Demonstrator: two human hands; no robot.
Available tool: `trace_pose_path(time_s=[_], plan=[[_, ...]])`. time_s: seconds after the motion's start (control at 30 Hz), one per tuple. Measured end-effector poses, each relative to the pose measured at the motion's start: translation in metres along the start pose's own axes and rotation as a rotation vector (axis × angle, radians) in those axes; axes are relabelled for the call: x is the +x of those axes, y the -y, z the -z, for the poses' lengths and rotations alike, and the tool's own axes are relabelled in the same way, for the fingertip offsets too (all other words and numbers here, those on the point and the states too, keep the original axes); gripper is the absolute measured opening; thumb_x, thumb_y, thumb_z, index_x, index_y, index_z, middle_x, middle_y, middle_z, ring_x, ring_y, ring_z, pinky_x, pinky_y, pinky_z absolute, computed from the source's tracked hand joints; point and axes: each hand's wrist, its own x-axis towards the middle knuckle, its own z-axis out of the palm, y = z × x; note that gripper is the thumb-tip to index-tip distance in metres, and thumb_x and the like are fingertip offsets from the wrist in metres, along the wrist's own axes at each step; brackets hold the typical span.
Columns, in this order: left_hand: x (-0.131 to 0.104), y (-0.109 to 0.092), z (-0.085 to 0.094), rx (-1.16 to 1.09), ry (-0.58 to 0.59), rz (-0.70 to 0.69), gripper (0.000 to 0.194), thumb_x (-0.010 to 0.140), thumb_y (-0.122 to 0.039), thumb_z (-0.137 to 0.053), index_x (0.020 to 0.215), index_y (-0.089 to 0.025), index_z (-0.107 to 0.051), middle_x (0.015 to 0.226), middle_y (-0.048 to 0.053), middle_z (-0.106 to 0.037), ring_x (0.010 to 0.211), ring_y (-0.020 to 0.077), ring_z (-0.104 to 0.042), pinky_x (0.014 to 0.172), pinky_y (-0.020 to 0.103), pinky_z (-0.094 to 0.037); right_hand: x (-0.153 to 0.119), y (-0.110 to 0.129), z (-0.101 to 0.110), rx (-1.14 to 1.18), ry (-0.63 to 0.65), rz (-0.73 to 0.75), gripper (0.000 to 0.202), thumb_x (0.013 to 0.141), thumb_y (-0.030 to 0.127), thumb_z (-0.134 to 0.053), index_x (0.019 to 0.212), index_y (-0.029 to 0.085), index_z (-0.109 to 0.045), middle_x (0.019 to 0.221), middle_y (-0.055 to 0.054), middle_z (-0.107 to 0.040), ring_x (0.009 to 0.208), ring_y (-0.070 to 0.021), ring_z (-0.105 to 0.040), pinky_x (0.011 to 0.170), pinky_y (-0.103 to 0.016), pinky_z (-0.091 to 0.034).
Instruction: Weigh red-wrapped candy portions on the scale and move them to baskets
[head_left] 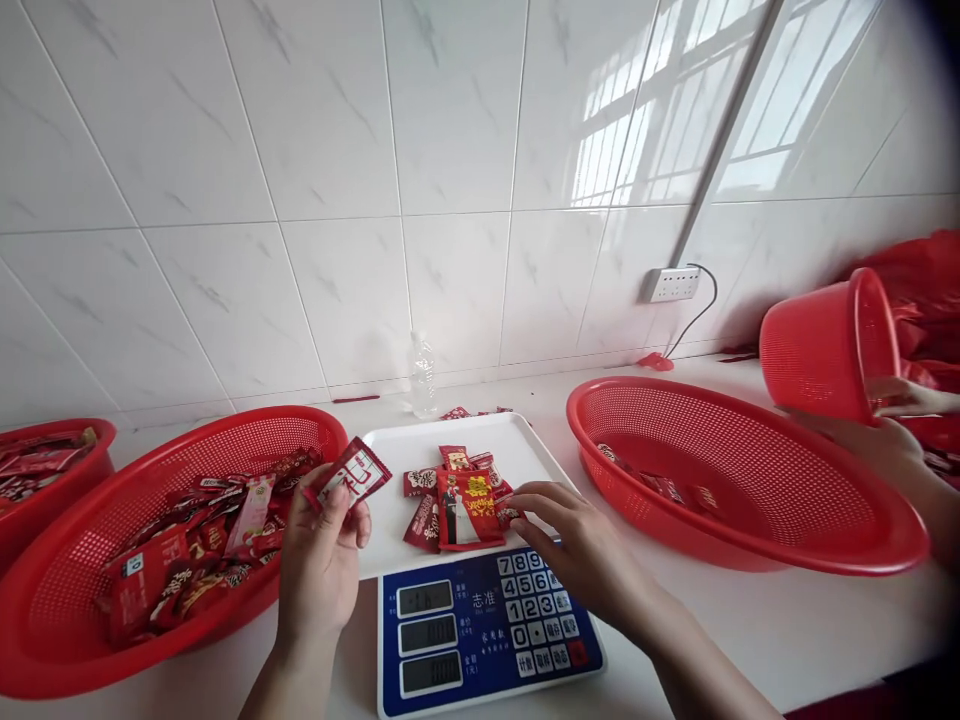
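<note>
My left hand [330, 560] is closed on a small dark red snack packet [361, 472] with a white printed panel, lifted over the left edge of the scale's white tray [540, 465]. Several red snack packets [424, 522] lie in a pile on that tray. On top is a larger red packet [469, 510] printed with a couple and yellow lettering. My right hand [566, 530] reaches over the front right of the tray, fingers apart and slightly bent, tips at the pile's right edge. The blue digital scale [480, 620] has number keys and three small displays.
Left of the scale stands a red basket [67, 560] of packets, with another basket [105, 435] behind it. A red basket [750, 545] with a few packets stands right. Farther right, a co-worker's hand [911, 397] tilts a red basket [810, 345]. A clear bottle [422, 375] stands by the wall.
</note>
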Motion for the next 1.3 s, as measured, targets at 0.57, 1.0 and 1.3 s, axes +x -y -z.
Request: trace_pose_path(time_s=[0.57,1.0,1.3], plan=[[-0.003,0.006,-0.001,0.121,0.014,-0.069,0.034,0.071,-0.037,-0.078,0.096,-0.022,-0.061,0.077,-0.002,-0.061,0.055,0.0061,-0.052,0.049,0.017,-0.045,0.052,0.015,0.015,-0.068,0.337,0.066,0.034,0.092,0.033,-0.054,0.123,0.023,-0.06,0.128,-0.008,-0.059,0.117,-0.0234,-0.054,0.097,-0.039,-0.046],[-0.003,0.005,-0.004,0.135,-0.016,-0.065,0.039,0.068,-0.039,-0.079,0.097,-0.021,-0.06,0.079,-0.001,-0.062,0.055,0.0073,-0.051,0.047,0.018,-0.043,0.062,0.033,-0.019,-0.058,0.654,0.272,0.043,0.092,0.052,-0.048,0.128,0.032,-0.058,0.152,-0.006,-0.033,0.142,-0.0344,-0.015,0.112,-0.06,-0.012],[-0.005,0.003,-0.005,0.143,-0.001,-0.047,0.039,0.068,-0.041,-0.079,0.096,-0.02,-0.061,0.075,-0.002,-0.062,0.054,0.0064,-0.05,0.048,0.018,-0.043,0.072,0.021,-0.011,0.014,0.615,0.218,0.052,0.089,0.058,-0.048,0.132,0.03,-0.054,0.153,-0.01,-0.03,0.143,-0.0341,-0.013,0.111,-0.059,-0.012]])
